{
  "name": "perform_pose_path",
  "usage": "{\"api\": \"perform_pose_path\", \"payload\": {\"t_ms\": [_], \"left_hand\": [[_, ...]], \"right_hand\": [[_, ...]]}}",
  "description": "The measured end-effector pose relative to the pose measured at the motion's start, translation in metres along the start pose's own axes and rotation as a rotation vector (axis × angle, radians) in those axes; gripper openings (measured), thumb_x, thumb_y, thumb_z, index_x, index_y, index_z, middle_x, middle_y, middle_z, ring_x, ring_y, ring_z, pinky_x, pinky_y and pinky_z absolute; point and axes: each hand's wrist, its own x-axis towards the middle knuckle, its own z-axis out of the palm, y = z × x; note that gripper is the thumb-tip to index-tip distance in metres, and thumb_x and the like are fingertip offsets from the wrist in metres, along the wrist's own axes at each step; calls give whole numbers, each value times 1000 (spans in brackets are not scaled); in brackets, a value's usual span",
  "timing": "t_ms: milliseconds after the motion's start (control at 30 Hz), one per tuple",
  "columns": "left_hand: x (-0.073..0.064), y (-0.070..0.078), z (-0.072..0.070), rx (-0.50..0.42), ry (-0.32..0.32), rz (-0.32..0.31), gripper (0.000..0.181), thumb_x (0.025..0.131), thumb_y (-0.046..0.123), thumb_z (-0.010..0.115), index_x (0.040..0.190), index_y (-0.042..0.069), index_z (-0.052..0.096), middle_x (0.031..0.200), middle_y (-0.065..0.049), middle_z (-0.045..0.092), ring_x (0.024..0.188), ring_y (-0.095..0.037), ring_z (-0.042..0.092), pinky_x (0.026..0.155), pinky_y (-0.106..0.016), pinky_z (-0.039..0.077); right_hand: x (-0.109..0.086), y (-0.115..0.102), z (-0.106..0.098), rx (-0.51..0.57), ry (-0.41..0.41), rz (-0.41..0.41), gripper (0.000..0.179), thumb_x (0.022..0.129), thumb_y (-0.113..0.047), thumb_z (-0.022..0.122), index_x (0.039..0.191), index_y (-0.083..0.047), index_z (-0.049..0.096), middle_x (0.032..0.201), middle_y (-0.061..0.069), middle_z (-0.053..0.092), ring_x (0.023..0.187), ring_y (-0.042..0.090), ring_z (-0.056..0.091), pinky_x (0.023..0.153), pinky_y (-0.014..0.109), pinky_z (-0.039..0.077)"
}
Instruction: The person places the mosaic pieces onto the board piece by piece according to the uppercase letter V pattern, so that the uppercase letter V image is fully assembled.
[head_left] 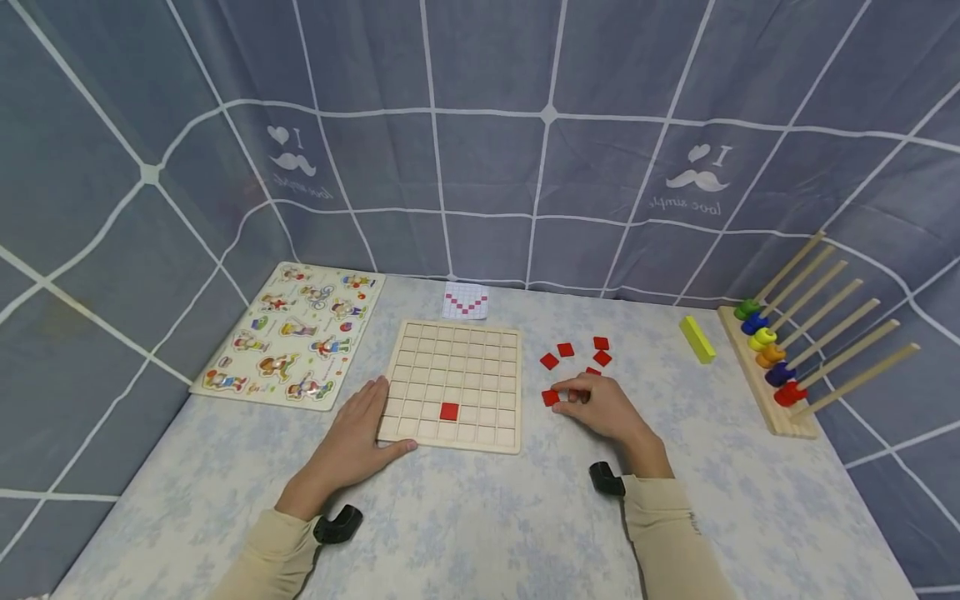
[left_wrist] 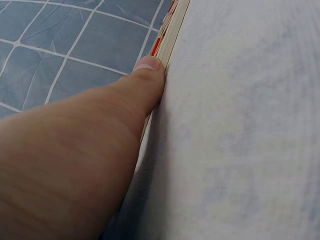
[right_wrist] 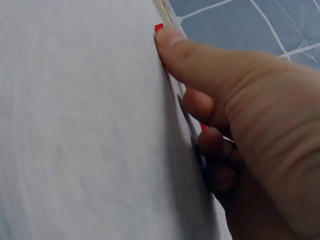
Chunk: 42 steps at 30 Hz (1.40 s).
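Observation:
A square wooden grid board [head_left: 429, 425] lies on the table with one red tile [head_left: 449, 412] in its lower rows. My left hand [head_left: 352, 442] rests at the board's near left corner, fingers straight along the left side and thumb [left_wrist: 148, 65] against the near edge. To the right of the board, my right hand [head_left: 603, 406] pinches a red square tile [head_left: 551, 398] between thumb and fingers, close over the table. In the right wrist view only a corner of that tile [right_wrist: 159, 27] shows past the thumb. Several loose red tiles [head_left: 566, 350] lie just beyond this hand, one partly hidden by it.
Behind the board lies a small paper card [head_left: 465, 301] with a red V pattern on a grid. A picture puzzle board [head_left: 292, 333] is at the left. On the right are a yellow block [head_left: 697, 339] and a wooden peg stand [head_left: 772, 392] with colored beads. A curtain [head_left: 480, 158] hangs behind.

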Motion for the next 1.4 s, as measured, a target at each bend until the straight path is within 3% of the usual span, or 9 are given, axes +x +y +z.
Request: {"api": "perform_pose_path", "payload": {"t_ms": [167,400,733,1000,1200,1400], "left_hand": [[0,1,-1,5,6,6,110,88,55,73,160,-7,18,168,-25,22,155,-45,21,123,-63,22],[0,2,-1,0,0,5,110,88,55,73,160,-8,18,168,-25,21,155,-45,20,124,-63,21],[0,3,-3,1,-4,2,110,88,55,73,160,-8,18,167,-26,21,155,-46,20,124,-63,21],[0,5,-2,-6,-7,1,110,88,55,73,160,-8,18,168,-26,21,155,-46,20,124,-64,20],[0,1,-1,1,-3,1,110,88,57,72,160,-7,18,168,-25,21,156,-45,20,124,-63,21],[0,1,-1,-3,-6,2,110,88,56,72,160,-7,18,168,-25,21,156,-45,19,124,-63,20]], "right_hand": [[2,-3,4,-33,56,1,23,86,-27,84,106,-17,79,78,-6,60,70,9,52,67,24,45],[-1,-1,1,-2,30,21,38,86,-25,84,119,-11,75,81,-6,59,71,11,48,66,24,42],[2,-2,6,-57,66,1,22,89,-25,81,107,-14,77,78,-8,58,70,10,50,67,24,43],[3,-4,8,-86,133,-44,20,88,-26,81,103,-13,76,76,-8,57,66,8,49,66,24,45],[8,-21,13,-52,171,-96,22,87,-26,82,102,-12,76,76,-6,59,67,8,50,63,23,45],[20,-50,27,-43,120,-109,22,88,-30,81,103,-15,76,77,-7,57,69,9,50,64,23,45]]}}
